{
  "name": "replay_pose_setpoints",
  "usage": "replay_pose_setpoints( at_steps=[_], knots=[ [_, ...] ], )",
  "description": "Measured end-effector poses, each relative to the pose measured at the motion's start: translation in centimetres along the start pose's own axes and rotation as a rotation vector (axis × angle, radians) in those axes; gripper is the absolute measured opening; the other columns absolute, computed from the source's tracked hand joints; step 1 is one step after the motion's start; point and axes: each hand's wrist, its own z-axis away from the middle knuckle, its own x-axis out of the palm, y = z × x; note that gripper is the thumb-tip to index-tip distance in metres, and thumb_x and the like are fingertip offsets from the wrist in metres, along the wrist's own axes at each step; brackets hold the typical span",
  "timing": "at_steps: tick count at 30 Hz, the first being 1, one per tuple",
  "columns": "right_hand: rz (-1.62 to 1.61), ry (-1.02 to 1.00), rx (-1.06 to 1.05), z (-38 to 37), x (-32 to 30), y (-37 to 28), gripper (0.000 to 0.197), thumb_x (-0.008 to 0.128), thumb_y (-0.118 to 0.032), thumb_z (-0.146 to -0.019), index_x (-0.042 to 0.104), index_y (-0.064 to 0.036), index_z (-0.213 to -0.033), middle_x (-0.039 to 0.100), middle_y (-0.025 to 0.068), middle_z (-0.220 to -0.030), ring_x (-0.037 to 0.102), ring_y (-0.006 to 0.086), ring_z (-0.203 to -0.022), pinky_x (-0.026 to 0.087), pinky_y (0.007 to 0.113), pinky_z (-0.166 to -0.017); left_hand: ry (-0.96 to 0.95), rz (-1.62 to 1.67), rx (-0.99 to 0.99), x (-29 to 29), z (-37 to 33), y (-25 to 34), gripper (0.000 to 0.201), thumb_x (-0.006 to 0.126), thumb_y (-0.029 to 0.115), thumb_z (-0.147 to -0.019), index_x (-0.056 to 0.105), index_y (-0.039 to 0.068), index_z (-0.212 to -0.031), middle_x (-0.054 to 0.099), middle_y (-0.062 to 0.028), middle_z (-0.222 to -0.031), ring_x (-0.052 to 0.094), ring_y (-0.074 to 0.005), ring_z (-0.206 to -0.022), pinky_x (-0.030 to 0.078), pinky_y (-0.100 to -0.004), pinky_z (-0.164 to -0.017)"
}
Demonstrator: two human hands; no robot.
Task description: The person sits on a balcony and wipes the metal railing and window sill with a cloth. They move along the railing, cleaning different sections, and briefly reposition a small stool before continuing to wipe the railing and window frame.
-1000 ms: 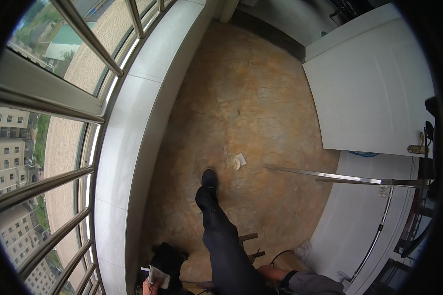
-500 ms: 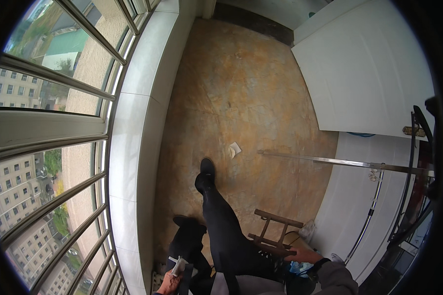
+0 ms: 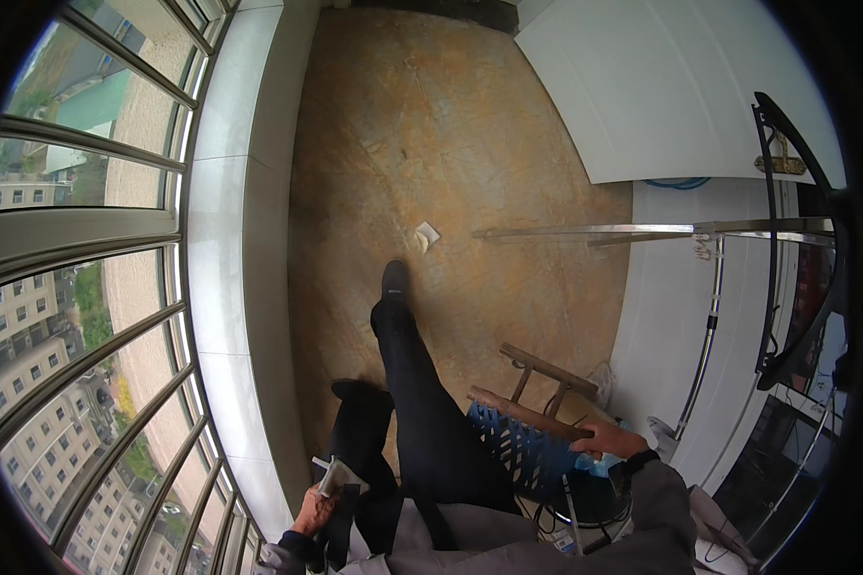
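At the lower left, my left hand (image 3: pixel 309 513) is closed around a small whitish object (image 3: pixel 334 476) with a narrow tip; its kind I cannot make out. My right hand (image 3: pixel 612 441), at lower right, grips one end of a brown wooden stool or frame (image 3: pixel 529 413) with round rungs. The wooden piece is tilted, its second rail farther off, beside a blue slatted plastic basket (image 3: pixel 508 443). Part of the basket is hidden by the wood and by my leg. A light blue plastic bag (image 3: pixel 599 466) lies just under my right hand.
A folded white paper (image 3: pixel 427 236) lies on the brown floor ahead of my foot. A metal pole (image 3: pixel 594 231) crosses from the right, near a white door (image 3: pixel 681 96). Barred windows (image 3: pixel 77 249) and a pale tiled ledge (image 3: pixel 222 249) run along the left.
My view has shifted forward and right, so the floor and paper sit higher and further left. My right hand has tilted the wooden piece, and more of the blue basket shows.
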Motion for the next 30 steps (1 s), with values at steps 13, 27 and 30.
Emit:
replay_pose_setpoints(
  at_steps=[13, 27, 30],
  knots=[
    [0.657, -0.043, -0.229, 4.1, -4.2, -1.0, 0.046, 0.077, -0.027, -0.077, 0.067, -0.0034, -0.116, 0.07, 0.0152, -0.092, 0.068, 0.0286, -0.086, 0.052, 0.041, -0.076, -0.021, 0.351, -0.211, -2.4, -1.0, 1.3, 0.022, 0.057, 0.007, -0.103, 0.066, 0.0, -0.122, 0.07, -0.0018, -0.11, 0.064, -0.0108, -0.1, 0.053, -0.0255, -0.091],
    [0.158, 0.142, -0.211, 8.2, -3.5, -4.2, 0.046, 0.08, -0.022, -0.081, 0.066, -0.002, -0.12, 0.059, -0.0009, -0.071, 0.054, 0.0092, -0.054, 0.043, 0.028, -0.051, 0.111, -0.081, 0.134, -3.9, -0.3, -8.9, 0.021, 0.058, 0.002, -0.093, 0.067, -0.001, -0.112, 0.071, -0.0184, -0.102, 0.069, -0.0352, -0.094, 0.054, -0.0393, -0.084],
    [-0.119, 0.175, -0.348, 7.3, -3.2, -3.5, 0.047, 0.078, -0.02, -0.085, 0.063, -0.0013, -0.125, 0.056, -0.002, -0.069, 0.052, 0.009, -0.052, 0.046, 0.028, -0.052, 0.096, 0.037, 0.08, -4.0, -0.2, -9.9, 0.023, 0.057, 0.001, -0.093, 0.067, -0.001, -0.114, 0.071, -0.0163, -0.105, 0.069, -0.0318, -0.097, 0.054, -0.0376, -0.087]
  ],
)
